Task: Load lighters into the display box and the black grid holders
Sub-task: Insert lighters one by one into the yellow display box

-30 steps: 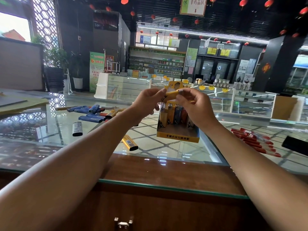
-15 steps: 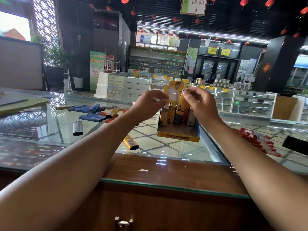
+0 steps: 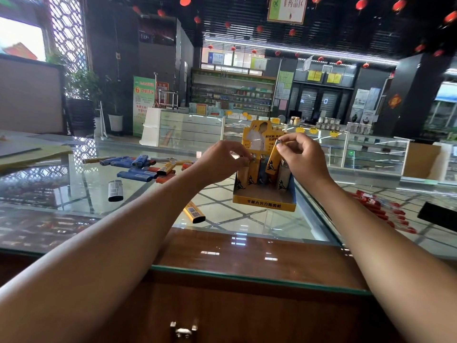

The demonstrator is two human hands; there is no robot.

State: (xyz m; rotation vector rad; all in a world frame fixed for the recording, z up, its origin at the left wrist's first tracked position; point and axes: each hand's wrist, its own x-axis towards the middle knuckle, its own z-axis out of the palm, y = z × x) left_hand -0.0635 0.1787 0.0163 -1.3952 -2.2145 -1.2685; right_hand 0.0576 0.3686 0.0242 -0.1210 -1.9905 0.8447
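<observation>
Centre of frame: a yellow cardboard display box (image 3: 264, 201) is stood on the glass-topped bench (image 3: 247, 226), with a row of upright lighters in it, yellow, blue and silver-white.

Right hand (image 3: 303, 157), just right of the box top: a slim yellow lighter (image 3: 272, 162) is pinched at its metal cap between thumb and fingertips. The lighter is hung over the row with its long axis tilted, foot down and toward lower left, cap up and right. The foot is already among the standing tops, near the row's middle. The slot is judged to lie almost straight below this hand, so the right hand is the nearer one for the drop.

Left hand (image 3: 220, 162), left of the box top: the fingers are gathered at the cap of a standing lighter at the row's left end. Whether it is truly pinched cannot be told.

Loose blue lighters (image 3: 134, 173) and one flat-lying yellow lighter (image 3: 194, 212) are seen on the glass at left.
</observation>
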